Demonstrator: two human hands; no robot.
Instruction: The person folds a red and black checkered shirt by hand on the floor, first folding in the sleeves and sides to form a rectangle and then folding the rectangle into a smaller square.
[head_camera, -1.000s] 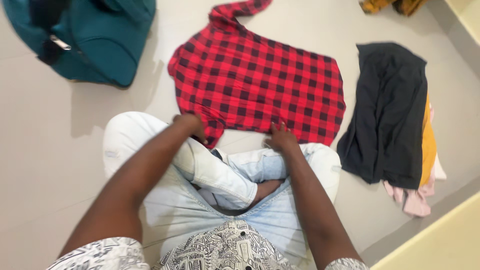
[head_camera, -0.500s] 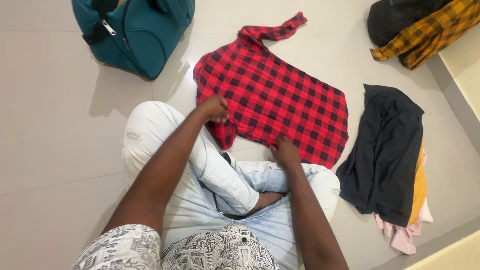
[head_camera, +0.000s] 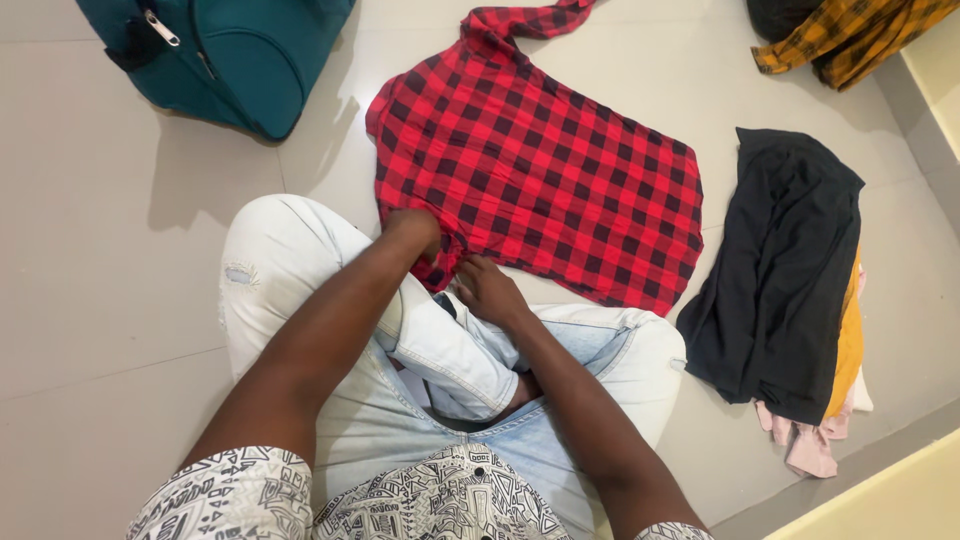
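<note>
Head view: red-and-black checked shirt (head_camera: 540, 170) spread flat on the pale tiled floor (head_camera: 120, 250), just beyond crossed legs in light jeans (head_camera: 300, 270). Left hand (head_camera: 415, 232) at the shirt's near edge, fingers closed on a fold of the cloth. Right hand (head_camera: 487, 290) just beside it, fingers curled and pinching the same edge. Teal bag (head_camera: 230, 60) on the floor at upper left. Stack of clothes, black garment (head_camera: 785, 260) topmost, at right. Yellow checked garment (head_camera: 850, 35) at upper right.
</note>
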